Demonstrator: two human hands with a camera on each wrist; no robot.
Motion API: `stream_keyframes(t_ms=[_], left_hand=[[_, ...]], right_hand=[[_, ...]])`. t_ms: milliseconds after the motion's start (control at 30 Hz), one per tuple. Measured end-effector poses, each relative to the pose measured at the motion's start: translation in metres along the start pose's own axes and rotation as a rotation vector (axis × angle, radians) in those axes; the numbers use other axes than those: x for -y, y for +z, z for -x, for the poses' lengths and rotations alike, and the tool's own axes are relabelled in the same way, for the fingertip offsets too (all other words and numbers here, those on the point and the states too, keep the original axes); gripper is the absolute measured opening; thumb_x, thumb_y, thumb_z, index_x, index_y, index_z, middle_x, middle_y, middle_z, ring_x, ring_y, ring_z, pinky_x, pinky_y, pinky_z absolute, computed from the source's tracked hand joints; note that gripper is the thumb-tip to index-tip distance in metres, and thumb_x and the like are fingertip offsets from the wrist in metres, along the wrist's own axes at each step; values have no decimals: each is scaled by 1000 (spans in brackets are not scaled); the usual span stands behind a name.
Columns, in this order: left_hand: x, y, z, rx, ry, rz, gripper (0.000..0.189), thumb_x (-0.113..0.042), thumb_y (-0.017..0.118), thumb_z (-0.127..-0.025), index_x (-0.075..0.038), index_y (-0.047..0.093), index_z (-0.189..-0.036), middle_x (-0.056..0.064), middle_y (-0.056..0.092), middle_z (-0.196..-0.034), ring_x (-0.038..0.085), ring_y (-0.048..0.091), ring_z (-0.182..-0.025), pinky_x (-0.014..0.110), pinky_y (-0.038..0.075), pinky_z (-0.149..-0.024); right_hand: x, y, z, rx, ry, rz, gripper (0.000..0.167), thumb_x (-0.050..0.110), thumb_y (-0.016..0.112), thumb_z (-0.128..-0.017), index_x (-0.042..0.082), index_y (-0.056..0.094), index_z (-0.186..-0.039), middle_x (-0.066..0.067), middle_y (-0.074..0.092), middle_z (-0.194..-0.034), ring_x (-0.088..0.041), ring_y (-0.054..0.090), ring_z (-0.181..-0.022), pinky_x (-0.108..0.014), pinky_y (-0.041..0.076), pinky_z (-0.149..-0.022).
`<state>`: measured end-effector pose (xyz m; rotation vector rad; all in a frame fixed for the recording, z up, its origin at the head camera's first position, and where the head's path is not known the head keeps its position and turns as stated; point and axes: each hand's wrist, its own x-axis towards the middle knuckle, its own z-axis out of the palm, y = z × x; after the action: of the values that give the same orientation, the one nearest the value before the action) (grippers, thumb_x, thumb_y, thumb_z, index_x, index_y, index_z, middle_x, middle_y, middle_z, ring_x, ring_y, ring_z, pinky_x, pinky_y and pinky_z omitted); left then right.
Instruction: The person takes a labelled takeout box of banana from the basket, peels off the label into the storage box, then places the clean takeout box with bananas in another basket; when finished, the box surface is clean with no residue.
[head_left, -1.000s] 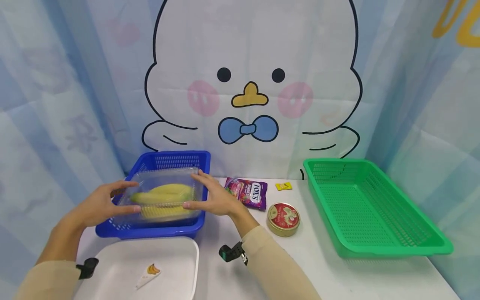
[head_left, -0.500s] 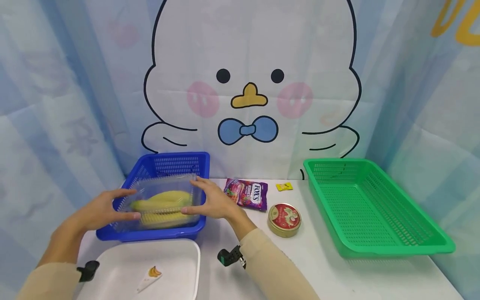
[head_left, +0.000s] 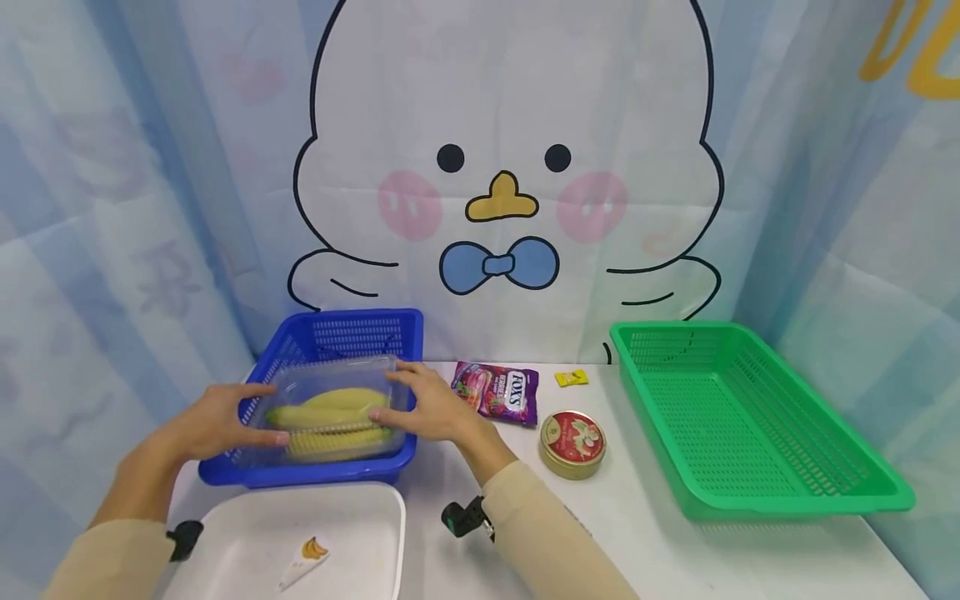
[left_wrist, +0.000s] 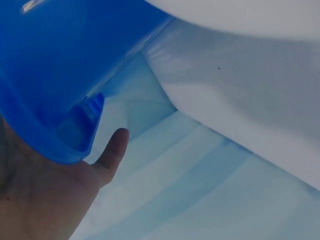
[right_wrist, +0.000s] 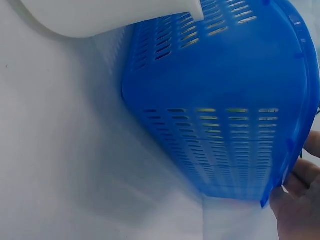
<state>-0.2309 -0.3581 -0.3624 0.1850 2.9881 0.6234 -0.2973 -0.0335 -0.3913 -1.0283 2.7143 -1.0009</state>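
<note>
Table (head_left: pixel 652 533): white, backed by a cartoon curtain (head_left: pixel 502 167).
Green basket (head_left: pixel 750 417): stood at the right, well apart from both hands.
Tin (head_left: pixel 572 443): round, lay just right of the right forearm, between the two baskets.
Candy bag (head_left: pixel 498 392): purple, lay behind the tin, just beside the right hand.
Yellow sweet (head_left: pixel 571 378): lay near the curtain, right of the bag.
White tray (head_left: pixel 300 542): stood in front of the blue basket, a banana label (head_left: pixel 303 560) lying in it.
Blue basket (head_left: pixel 337 342): stood at the left; its near wall and rim lay between the tray and the box.
Box (head_left: pixel 326 408): clear, with bananas (head_left: pixel 330 410) inside, sat low in the blue basket, between the two hands.
Left hand (head_left: pixel 213 421): gripped the box's left end, thumb on the near side, fingers over the top edge.
Right hand (head_left: pixel 427 408): gripped the box's right end, thumb in front, fingers along the lid.
Wrist views: showed only the basket's outer walls, the tray's edge and a bit of each hand; the grip did not show there.
Change: the box had sunk lower into the blue basket than a second before, both hands staying on its ends.
</note>
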Motion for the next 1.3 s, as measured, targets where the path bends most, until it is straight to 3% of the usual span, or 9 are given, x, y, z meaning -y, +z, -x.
stream_keyframes(t_ms=[200, 467, 600, 800, 933, 1133, 1300], left_hand=[[-2, -1, -3, -4, 10, -20, 103, -55, 85, -78, 10, 45, -147, 46, 39, -146, 67, 33, -133, 80, 36, -99], [-7, -4, -8, -9, 68, -37, 90, -56, 76, -87, 8, 51, -144, 40, 37, -151, 67, 30, -136, 81, 32, -101], [-8, -3, -6, -23, 85, -62, 89, -56, 77, -86, 7, 53, -143, 36, 34, -155, 66, 25, -137, 84, 27, -101], [-6, -1, -1, -36, 82, -73, 88, -54, 78, -86, 8, 51, -143, 37, 35, -154, 65, 26, -134, 84, 30, -99], [-8, -3, -1, -46, 115, -83, 86, -48, 79, -88, 12, 50, -142, 40, 34, -153, 67, 29, -136, 82, 30, -102], [-14, -5, -2, 0, 135, -23, 84, -46, 76, -91, 10, 46, -146, 43, 30, -154, 67, 30, -136, 80, 31, -103], [-15, -3, 4, -4, 150, 45, 78, -42, 73, -94, 6, 44, -149, 41, 34, -152, 66, 30, -137, 82, 30, -102]], right_hand=[[-3, -1, 0, 8, 4, 12, 78, 58, 66, -94, 14, 47, -155, -6, 25, -170, -29, 24, -156, -53, 29, -123], [-5, -3, 1, 47, 3, 96, 77, 57, 66, -95, 12, 47, -154, -4, 31, -168, -27, 22, -157, -48, 24, -126], [-3, -4, 0, 69, 9, 127, 78, 58, 66, -95, 12, 46, -155, -3, 30, -168, -26, 20, -157, -46, 22, -127], [2, -3, -2, 96, 12, 150, 80, 60, 64, -95, 12, 44, -156, -4, 28, -169, -27, 19, -158, -46, 22, -127], [6, -5, -1, 85, 19, 177, 81, 62, 64, -95, 14, 44, -156, -3, 28, -169, -25, 20, -157, -45, 24, -126], [12, -10, 3, 90, 27, 247, 78, 62, 59, -97, 14, 44, -156, -4, 30, -168, -24, 26, -156, -41, 26, -125], [16, -16, 19, 97, -10, 254, 73, 59, 57, -100, 17, 43, -157, -2, 32, -167, -24, 30, -154, -42, 29, -124]])
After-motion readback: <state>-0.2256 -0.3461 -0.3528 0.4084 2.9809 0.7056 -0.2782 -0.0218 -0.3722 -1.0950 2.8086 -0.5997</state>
